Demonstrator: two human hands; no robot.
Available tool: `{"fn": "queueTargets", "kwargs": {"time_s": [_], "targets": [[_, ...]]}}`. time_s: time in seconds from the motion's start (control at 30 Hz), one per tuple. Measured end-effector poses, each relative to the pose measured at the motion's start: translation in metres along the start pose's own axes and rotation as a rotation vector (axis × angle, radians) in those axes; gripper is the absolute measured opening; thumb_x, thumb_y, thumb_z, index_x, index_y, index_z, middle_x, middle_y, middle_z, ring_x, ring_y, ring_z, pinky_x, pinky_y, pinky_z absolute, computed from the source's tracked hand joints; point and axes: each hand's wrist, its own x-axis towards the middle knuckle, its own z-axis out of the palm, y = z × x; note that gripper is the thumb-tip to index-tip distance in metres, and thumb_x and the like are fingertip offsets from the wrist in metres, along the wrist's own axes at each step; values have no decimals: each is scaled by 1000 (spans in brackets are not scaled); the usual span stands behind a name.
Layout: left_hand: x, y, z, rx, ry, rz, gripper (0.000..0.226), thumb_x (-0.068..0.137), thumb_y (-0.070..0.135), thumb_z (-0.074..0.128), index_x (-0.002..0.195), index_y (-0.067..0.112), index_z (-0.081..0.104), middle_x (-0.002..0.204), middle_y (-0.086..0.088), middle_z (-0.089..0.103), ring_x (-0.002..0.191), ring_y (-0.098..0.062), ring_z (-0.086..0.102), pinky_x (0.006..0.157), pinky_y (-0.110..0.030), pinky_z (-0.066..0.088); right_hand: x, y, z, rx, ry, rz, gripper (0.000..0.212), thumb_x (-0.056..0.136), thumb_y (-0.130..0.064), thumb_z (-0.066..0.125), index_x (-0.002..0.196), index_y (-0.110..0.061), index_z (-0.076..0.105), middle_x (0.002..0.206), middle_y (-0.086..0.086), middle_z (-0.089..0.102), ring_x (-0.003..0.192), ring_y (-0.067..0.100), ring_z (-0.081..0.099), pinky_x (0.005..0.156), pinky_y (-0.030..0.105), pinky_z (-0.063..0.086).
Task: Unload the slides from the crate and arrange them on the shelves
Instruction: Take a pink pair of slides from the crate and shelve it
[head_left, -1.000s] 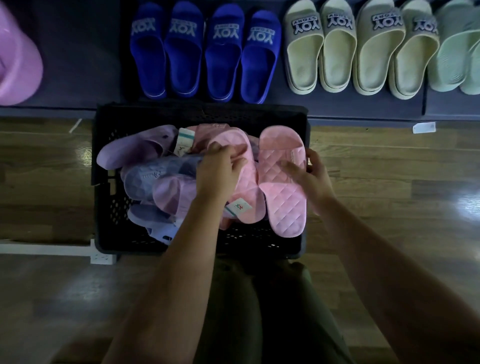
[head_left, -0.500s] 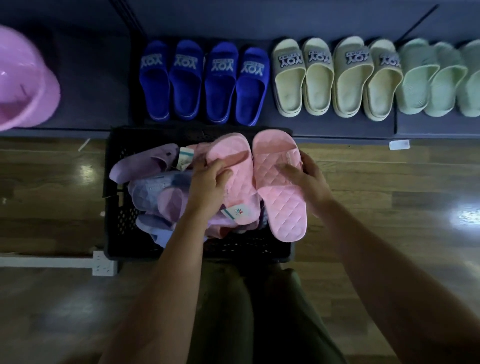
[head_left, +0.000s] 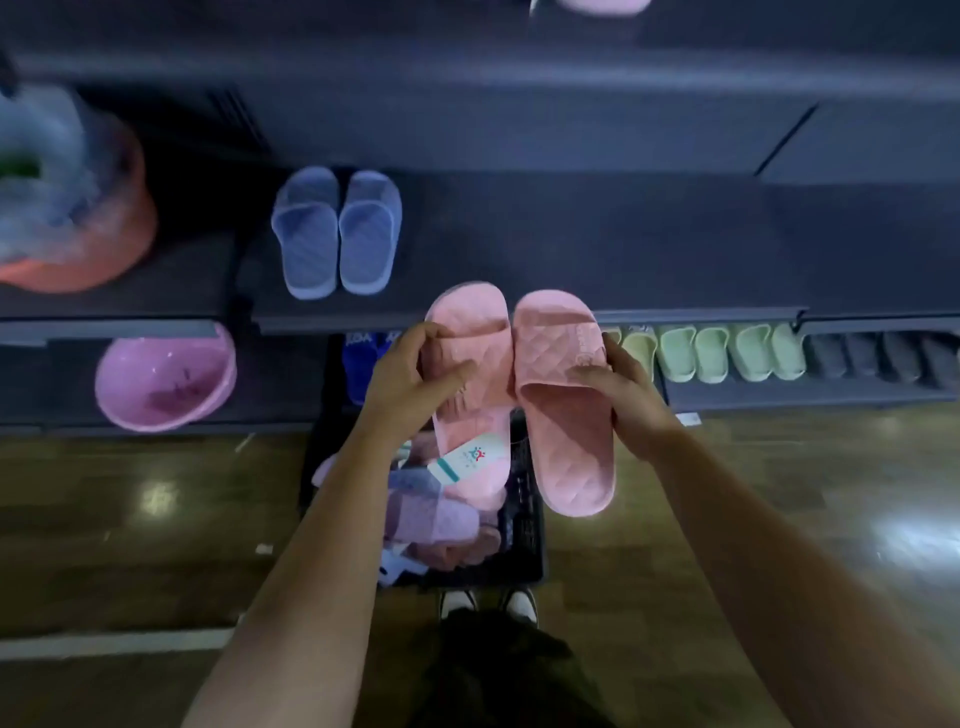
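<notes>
Head view: left hand (head_left: 415, 379) grips the left pink slide (head_left: 467, 317) across its strap, thumb on top; right hand (head_left: 618, 395) grips the right pink slide (head_left: 566, 431) at its outer edge. Both slides are held side by side at centre frame, touching, toes toward the shelves. They are above the crate (head_left: 524, 540) at lower centre, which holds more slides. A paper tag (head_left: 462, 462) sits at the heel of the left one.

Step, as I judge it: set this pair on the middle shelf (head_left: 597, 249). Bare shelf lies right of the blue-grey pair (head_left: 337, 234) at upper centre.

Plan: hold the two level and together, toes inward, heels near the front edge, in line with the blue-grey pair, then release.

Risk: tag folding underneath.
</notes>
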Motion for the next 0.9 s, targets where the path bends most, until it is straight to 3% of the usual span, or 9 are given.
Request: {"fn": "queueTargets", "kwargs": {"time_s": [0.1, 0.17, 0.3, 0.43, 0.53, 0.67, 0.8, 0.9], "targets": [[-10, 42, -22, -149, -79, 43, 68, 62, 27, 86, 117, 45, 50, 125, 7, 52, 113, -14, 53, 91, -37, 51, -23, -46, 2, -25, 76, -95, 49, 73, -23, 70, 120, -15, 61, 118, 16, 66, 102, 28, 66, 91, 48, 51], [-15, 66, -34, -189, -100, 113, 76, 60, 24, 88, 122, 45, 49, 132, 6, 48, 119, -17, 51, 93, -39, 51, -37, -72, 3, -30, 139, -160, 61, 69, -33, 74, 126, -22, 56, 123, 10, 63, 108, 25, 63, 95, 47, 50], [-17, 110, -50, -282, -58, 233, 70, 66, 17, 82, 122, 46, 52, 132, 20, 47, 120, -10, 51, 92, -37, 53, -61, -111, 2, -29, 240, -308, 57, 64, -37, 76, 114, -27, 51, 119, 7, 59, 107, 20, 59, 90, 36, 49], [-17, 152, -50, -363, -31, 315, 67, 76, 6, 75, 129, 33, 44, 122, 23, 53, 108, 7, 55, 82, -18, 50, -79, -138, -5, 7, 325, -409, 35, 77, -28, 74, 106, -22, 56, 110, 3, 61, 101, 17, 61, 85, 32, 50], [-13, 176, -39, -416, 48, 268, 63, 67, 27, 80, 120, 27, 46, 116, 12, 61, 104, -5, 60, 82, -26, 52, -91, -156, -13, 23, 385, -437, 33, 81, -34, 73, 108, -19, 60, 112, 7, 64, 102, 24, 64, 90, 40, 54], [4, 210, -20, -367, 145, 255, 58, 58, 45, 80, 108, 34, 53, 115, 5, 59, 99, -10, 60, 77, -29, 53, -98, -183, -35, 34, 400, -464, 40, 81, -45, 73, 109, -18, 65, 114, 8, 67, 107, 28, 64, 95, 48, 52], [24, 252, 7, -410, 146, 302, 43, 71, 34, 80, 108, 26, 59, 106, 8, 62, 97, -9, 61, 76, -22, 49, -90, -208, -72, -13, 387, -518, 28, 86, -32, 66, 111, -20, 66, 111, 5, 69, 103, 27, 66, 91, 46, 54], [44, 281, 33, -395, 85, 349, 34, 74, 41, 76, 103, 30, 62, 106, 11, 62, 97, -3, 61, 73, -15, 47, -70, -225, -103, -43, 444, -566, 25, 90, -31, 62, 115, -29, 64, 113, -5, 68, 103, 16, 66, 91, 42, 54]]}}
